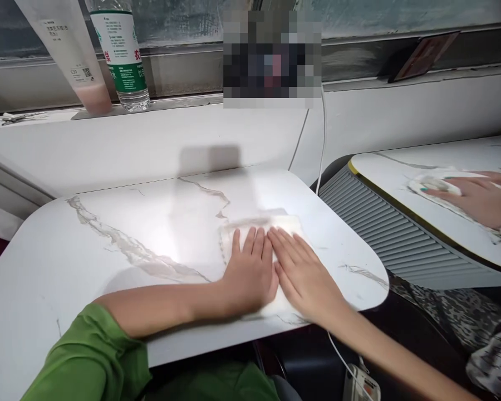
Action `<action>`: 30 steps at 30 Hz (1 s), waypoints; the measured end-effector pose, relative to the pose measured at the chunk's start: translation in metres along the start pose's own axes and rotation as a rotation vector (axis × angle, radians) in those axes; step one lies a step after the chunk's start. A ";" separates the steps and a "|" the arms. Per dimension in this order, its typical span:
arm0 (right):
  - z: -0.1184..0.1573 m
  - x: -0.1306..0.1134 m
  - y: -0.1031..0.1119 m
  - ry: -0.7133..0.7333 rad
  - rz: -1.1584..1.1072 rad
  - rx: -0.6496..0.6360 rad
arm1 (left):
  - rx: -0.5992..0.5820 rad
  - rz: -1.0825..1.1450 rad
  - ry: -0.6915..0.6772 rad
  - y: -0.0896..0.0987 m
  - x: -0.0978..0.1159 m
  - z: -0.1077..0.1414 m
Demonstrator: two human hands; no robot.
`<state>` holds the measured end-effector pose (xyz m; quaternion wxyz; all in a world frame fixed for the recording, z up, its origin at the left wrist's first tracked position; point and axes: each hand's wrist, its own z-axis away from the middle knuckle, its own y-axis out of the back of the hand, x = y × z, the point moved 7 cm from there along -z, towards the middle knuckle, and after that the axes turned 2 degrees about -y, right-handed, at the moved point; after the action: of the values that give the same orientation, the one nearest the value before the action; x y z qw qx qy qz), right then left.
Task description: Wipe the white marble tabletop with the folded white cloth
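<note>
A white cloth (290, 224) lies flat on the marble-patterned white table (150, 217), right of its middle and close to the front edge. My left hand (250, 270) rests palm down on the cloth with its fingers stretched forward. Beside it, my right hand (304, 273) also lies flat on the cloth, fingers extended, its thumb side against my left hand. Both hands cover much of the cloth, and neither has its fingers wrapped round anything.
A pink-based tube (73, 61) and a water bottle (123, 55) stand on the window ledge. White cables hang behind the table. At right, another person's hand (471, 197) presses a white cloth (438, 184) on a second table (401, 167).
</note>
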<state>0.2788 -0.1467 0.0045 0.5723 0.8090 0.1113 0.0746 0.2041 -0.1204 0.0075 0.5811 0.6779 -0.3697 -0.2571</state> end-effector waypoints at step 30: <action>-0.181 0.062 -0.074 -0.122 -0.034 -0.059 | -0.022 0.066 0.270 -0.019 -0.151 -0.109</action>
<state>0.2864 0.0578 -0.0049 0.6030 0.7927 0.0878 0.0189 0.2031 0.0670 -0.0020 0.6411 0.6875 -0.3073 -0.1481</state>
